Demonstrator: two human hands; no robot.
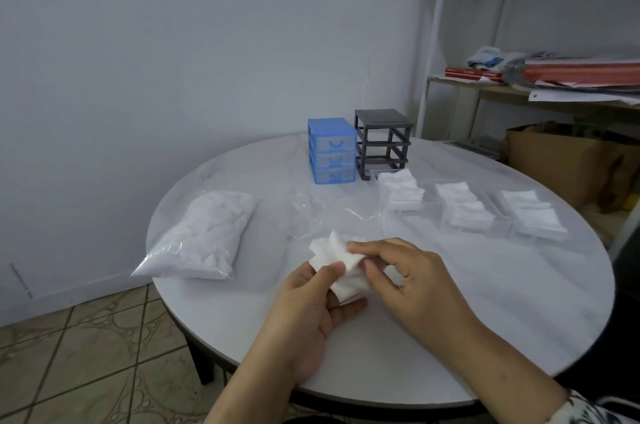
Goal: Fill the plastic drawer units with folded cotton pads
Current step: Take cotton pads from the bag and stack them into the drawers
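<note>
Left hand (313, 299): cradles a small wad of cotton pads (343, 267), thumb pressed on top, at 6 o'clock on the table (485, 302).
Right hand (405, 271): fingertips pinch the wad's right edge.
Drawers (465, 212): three clear ones at 2 o'clock, already holding pads; grey frame (382, 143) empty behind, blue unit (331, 150) beside it.
Tip: square the edges, crease firmly, then peel one pad at a time.

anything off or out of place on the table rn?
Nothing spilled or damaged. The grey drawer frame stands empty: its three clear drawers sit out on the table, holding folded pads, which fits filling. The blue unit has its drawers in. Both hands, left hand and right hand, hold cotton pads.
</note>
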